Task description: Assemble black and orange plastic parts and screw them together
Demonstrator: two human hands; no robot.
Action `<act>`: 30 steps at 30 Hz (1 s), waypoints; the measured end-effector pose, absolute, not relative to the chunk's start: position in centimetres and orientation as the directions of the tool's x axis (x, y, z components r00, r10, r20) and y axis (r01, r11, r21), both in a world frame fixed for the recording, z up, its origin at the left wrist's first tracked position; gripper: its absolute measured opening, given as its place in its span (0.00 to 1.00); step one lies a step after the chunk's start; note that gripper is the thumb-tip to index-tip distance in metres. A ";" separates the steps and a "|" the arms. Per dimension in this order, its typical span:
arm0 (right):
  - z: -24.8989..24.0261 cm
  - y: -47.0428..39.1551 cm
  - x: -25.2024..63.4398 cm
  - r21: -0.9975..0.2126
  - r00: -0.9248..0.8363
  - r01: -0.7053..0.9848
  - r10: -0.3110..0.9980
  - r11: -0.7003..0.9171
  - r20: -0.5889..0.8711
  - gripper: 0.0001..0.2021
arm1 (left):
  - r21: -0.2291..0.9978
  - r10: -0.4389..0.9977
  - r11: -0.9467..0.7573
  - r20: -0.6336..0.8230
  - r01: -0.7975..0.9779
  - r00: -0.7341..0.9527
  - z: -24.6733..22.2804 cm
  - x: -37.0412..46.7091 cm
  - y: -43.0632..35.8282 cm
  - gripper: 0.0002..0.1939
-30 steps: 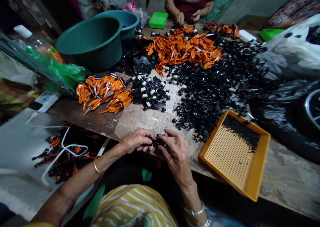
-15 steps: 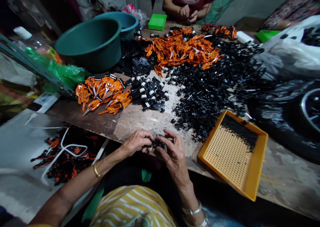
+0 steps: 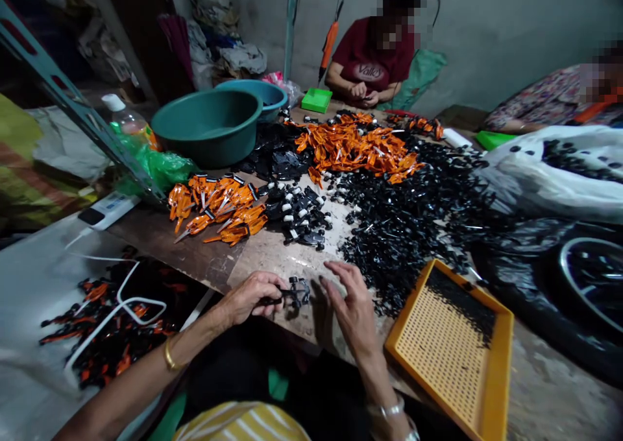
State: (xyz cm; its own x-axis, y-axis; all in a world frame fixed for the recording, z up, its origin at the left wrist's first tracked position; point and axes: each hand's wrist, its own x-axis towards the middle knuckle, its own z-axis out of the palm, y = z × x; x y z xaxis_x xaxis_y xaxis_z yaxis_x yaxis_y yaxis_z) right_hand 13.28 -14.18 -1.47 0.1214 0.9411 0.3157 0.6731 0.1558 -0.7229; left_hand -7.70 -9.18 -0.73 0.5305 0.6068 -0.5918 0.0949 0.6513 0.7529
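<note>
My left hand [image 3: 257, 297] is closed around one end of a small black toy car chassis [image 3: 296, 292]. Its other end, with wheels, sticks out to the right just over the table edge. To the right of it, my right hand [image 3: 349, 301] is raised with fingers apart, and nothing shows in it. Beyond both hands are a cluster of toy car undersides [image 3: 302, 211] with black and white wheels, a bunch of orange car bodies [image 3: 219, 207] and a big spread of small black parts [image 3: 399, 227].
On the right, a yellow perforated tray [image 3: 399, 327] holds thin black pieces, beside a bagged black bin [image 3: 516, 272]. A green tub [image 3: 209, 149] stands back left. More orange bodies [image 3: 360, 146] lie further back. A co-worker [image 3: 370, 58] sits across the table.
My right hand has come away from the chassis and opened. My left hand keeps hold, and more of the chassis shows now. The camera view has tilted up.
</note>
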 end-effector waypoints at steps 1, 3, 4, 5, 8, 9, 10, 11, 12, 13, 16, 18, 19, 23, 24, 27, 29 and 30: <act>-1.4 -12.9 13.4 -0.637 0.124 0.763 0.943 0.109 0.309 0.13 | 0.753 0.614 0.653 -0.592 0.085 0.523 -0.8 -8.2 -9.1 0.11; -1.5 -10.1 13.4 -0.425 0.134 0.905 0.955 -0.008 0.266 0.13 | 0.755 0.625 0.652 -0.589 0.073 0.512 -0.9 -9.0 -9.1 0.10; -1.6 -8.9 13.3 -0.359 0.145 0.932 0.957 -0.047 0.251 0.13 | 0.756 0.630 0.651 -0.588 0.066 0.507 -1.0 -9.3 -9.1 0.10; -1.7 -7.8 13.1 -0.309 0.155 0.948 0.958 -0.075 0.241 0.13 | 0.755 0.635 0.653 -0.587 0.058 0.502 -1.0 -9.6 -9.1 0.10; -2.3 -5.7 12.4 -0.257 0.168 0.961 0.956 -0.104 0.239 0.13 | 0.746 0.638 0.665 -0.588 0.028 0.497 -1.2 -10.1 -9.1 0.11; -2.5 -5.5 12.3 -0.247 0.168 0.963 0.956 -0.107 0.242 0.13 | 0.743 0.639 0.669 -0.585 0.014 0.499 -1.3 -10.2 -9.1 0.11; -2.6 -5.4 12.3 -0.241 0.169 0.964 0.954 -0.109 0.246 0.13 | 0.739 0.639 0.674 -0.583 0.001 0.502 -1.3 -10.2 -9.1 0.11; -2.8 -5.6 12.3 -0.241 0.173 0.964 0.952 -0.111 0.252 0.13 | 0.736 0.639 0.677 -0.580 -0.010 0.506 -1.3 -10.2 -9.1 0.11; -2.8 -5.8 12.5 -0.245 0.180 0.963 0.948 -0.115 0.261 0.14 | 0.734 0.637 0.679 -0.578 -0.018 0.510 -1.4 -10.2 -9.1 0.10; -2.8 -6.1 12.8 -0.253 0.189 0.960 0.944 -0.119 0.272 0.14 | 0.732 0.635 0.681 -0.575 -0.023 0.515 -1.4 -10.2 -9.1 0.10; -2.2 -7.4 14.2 -0.296 0.212 0.948 0.927 -0.118 0.309 0.14 | 0.730 0.630 0.682 -0.569 -0.028 0.528 -1.6 -10.1 -8.9 0.10; -1.3 -8.3 15.1 -0.414 0.185 0.910 0.922 -0.031 0.339 0.14 | 0.727 0.629 0.686 -0.569 -0.032 0.529 -1.7 -10.1 -8.9 0.10; -0.8 -8.8 15.5 -0.497 0.155 0.867 0.926 0.040 0.345 0.13 | 0.725 0.629 0.688 -0.571 -0.035 0.527 -1.7 -10.2 -8.9 0.10; 0.5 -10.5 15.8 -0.727 -0.153 0.634 0.965 0.263 0.215 0.11 | 0.723 0.630 0.690 -0.573 -0.039 0.523 -1.4 -11.0 -9.1 0.10; 0.6 -10.9 15.6 -0.747 -0.241 0.603 0.957 0.279 0.162 0.11 | 0.723 0.633 0.690 -0.578 -0.037 0.516 -1.2 -11.3 -9.1 0.10; 0.1 -11.8 14.8 -0.759 -0.307 0.579 0.942 0.298 0.136 0.14 | 0.716 0.642 0.698 -0.607 -0.028 0.468 -0.7 -12.0 -9.3 0.10; -0.6 -12.6 14.2 -0.739 -0.178 0.614 0.961 0.277 0.212 0.15 | 0.709 0.643 0.705 -0.628 -0.020 0.439 -0.6 -12.2 -9.3 0.10; -0.9 -13.2 13.9 -0.730 -0.094 0.638 0.965 0.247 0.244 0.15 | 0.706 0.641 0.708 -0.635 -0.014 0.430 -0.5 -12.1 -9.4 0.10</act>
State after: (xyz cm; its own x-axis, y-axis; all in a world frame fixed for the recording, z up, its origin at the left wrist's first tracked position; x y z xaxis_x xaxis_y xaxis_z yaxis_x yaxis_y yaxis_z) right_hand 13.88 -13.16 -0.95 -0.0940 0.9651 0.2443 0.6378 0.2468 -0.7296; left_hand -12.12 -9.36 -0.54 0.4304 0.6414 -0.6351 -0.0144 0.7084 0.7057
